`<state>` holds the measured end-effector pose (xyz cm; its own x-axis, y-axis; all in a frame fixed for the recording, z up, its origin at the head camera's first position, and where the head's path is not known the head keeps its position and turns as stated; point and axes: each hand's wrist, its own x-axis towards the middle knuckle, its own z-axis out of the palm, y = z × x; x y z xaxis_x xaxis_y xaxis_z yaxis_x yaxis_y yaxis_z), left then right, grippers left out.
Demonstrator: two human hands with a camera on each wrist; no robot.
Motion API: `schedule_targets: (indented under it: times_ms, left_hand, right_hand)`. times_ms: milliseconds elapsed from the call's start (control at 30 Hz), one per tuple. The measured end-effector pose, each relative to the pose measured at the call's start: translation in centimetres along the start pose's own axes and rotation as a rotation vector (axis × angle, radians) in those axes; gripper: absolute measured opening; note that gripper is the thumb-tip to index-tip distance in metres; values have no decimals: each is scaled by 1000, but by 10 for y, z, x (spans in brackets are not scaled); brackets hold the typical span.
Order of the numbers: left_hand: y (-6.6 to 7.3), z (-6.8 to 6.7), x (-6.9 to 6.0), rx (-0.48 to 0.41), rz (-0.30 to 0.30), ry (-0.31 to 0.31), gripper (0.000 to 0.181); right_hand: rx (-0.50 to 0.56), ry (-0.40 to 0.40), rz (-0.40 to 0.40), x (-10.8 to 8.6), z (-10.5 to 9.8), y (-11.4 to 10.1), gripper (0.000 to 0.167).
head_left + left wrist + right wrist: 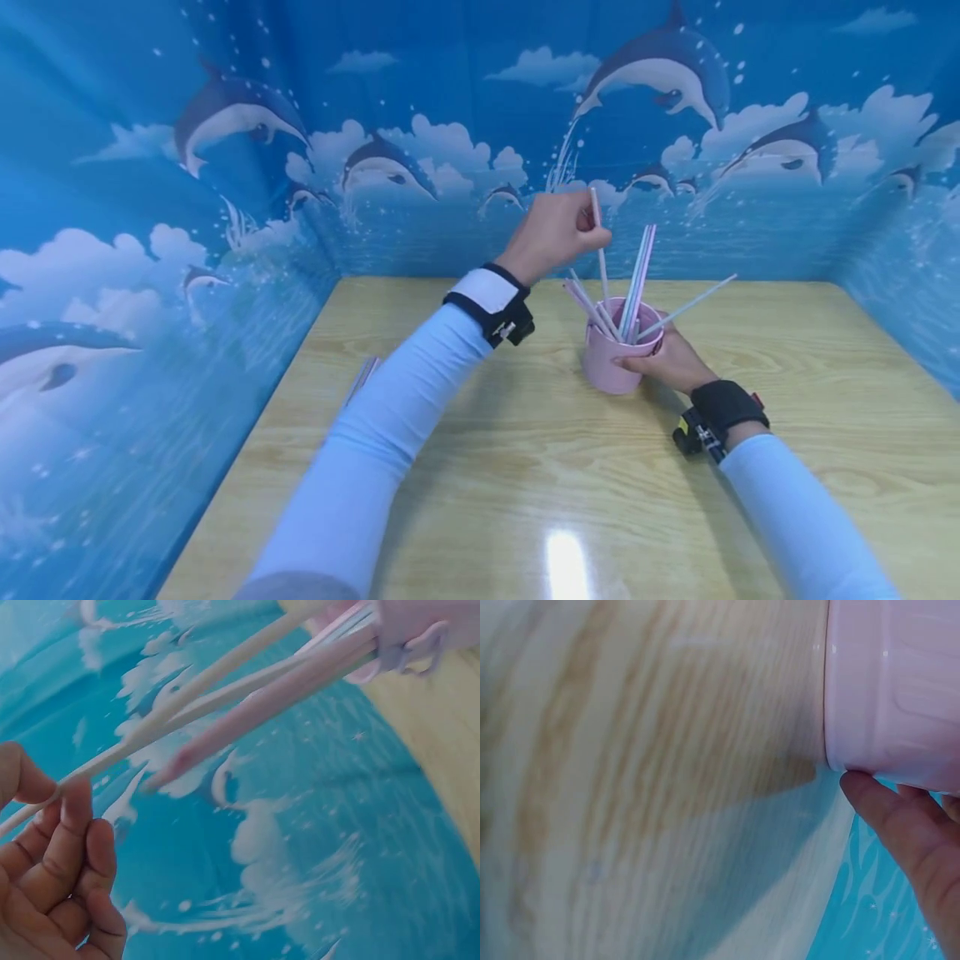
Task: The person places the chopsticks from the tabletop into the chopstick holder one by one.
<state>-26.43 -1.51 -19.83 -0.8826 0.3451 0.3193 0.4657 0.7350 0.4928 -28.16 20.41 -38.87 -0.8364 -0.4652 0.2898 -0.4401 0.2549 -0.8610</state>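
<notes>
Near the back of the table a pink bucket holds several thin pastel straws leaning different ways. Raised above and left of it, my left hand pinches the upper part of one pale straw between thumb and fingers; that straw slants down into the bucket's mouth, its lower end hidden. The left wrist view shows the pinched straw beside a pink one. My right hand grips the bucket's right side, thumb across the front; in the right wrist view a finger touches the bucket wall.
A few more straws lie on the left of the wood-grain table, partly hidden by my left sleeve. A blue dolphin-print curtain hangs along the table's back and sides.
</notes>
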Motion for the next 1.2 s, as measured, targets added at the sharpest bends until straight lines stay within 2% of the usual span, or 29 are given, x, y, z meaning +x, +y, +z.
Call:
schedule_targets:
  times_ms: [133, 267, 400, 500, 633, 700, 767, 833, 867, 933, 1000, 1100, 1200]
  left_hand:
    - [0, 17, 2, 21, -42, -101, 10]
    - [0, 27, 4, 58, -56, -163, 10]
    - [-5, 32, 2, 115, -57, -204, 11]
    - [-12, 27, -2, 140, -37, -197, 13]
    - [-21, 6, -14, 120, -37, -135, 12]
    - [-29, -9, -24, 126, -63, -91, 12]
    - [-44, -24, -40, 177, -114, -52, 11]
    - [-64, -34, -59, 261, -173, -45, 17]
    - [-75, -37, -70, 302, -215, -62, 21]
    - [-99, -38, -91, 403, -312, -138, 29]
    - [-121, -32, -114, 482, -401, -239, 33]
    - [-147, -16, -142, 536, -512, -390, 29]
    - [-163, 0, -162, 535, -577, -468, 28]
  right_hand:
    - [32, -18, -21, 0, 0, -1, 71]
    - [17, -12, -10, -1, -2, -4, 72]
    - [-2, -9, 7, 0, 0, -9, 72]
    - [-6, -4, 16, 0, 2, -17, 71]
    - [-26, 5, 31, -5, 5, -29, 69]
    - [-51, 11, 37, -7, 5, -31, 69]
    - [-71, 12, 45, -6, 6, -31, 70]
    - [-83, 5, 54, -6, 6, -29, 69]
    - [-84, 3, 57, -6, 5, -27, 69]
    - [-75, -1, 60, -5, 4, -24, 69]
    - [-79, 2, 50, -4, 2, -19, 68]
    - [-78, 16, 34, -4, -1, -9, 68]
    - [-87, 21, 21, -3, -1, -1, 69]
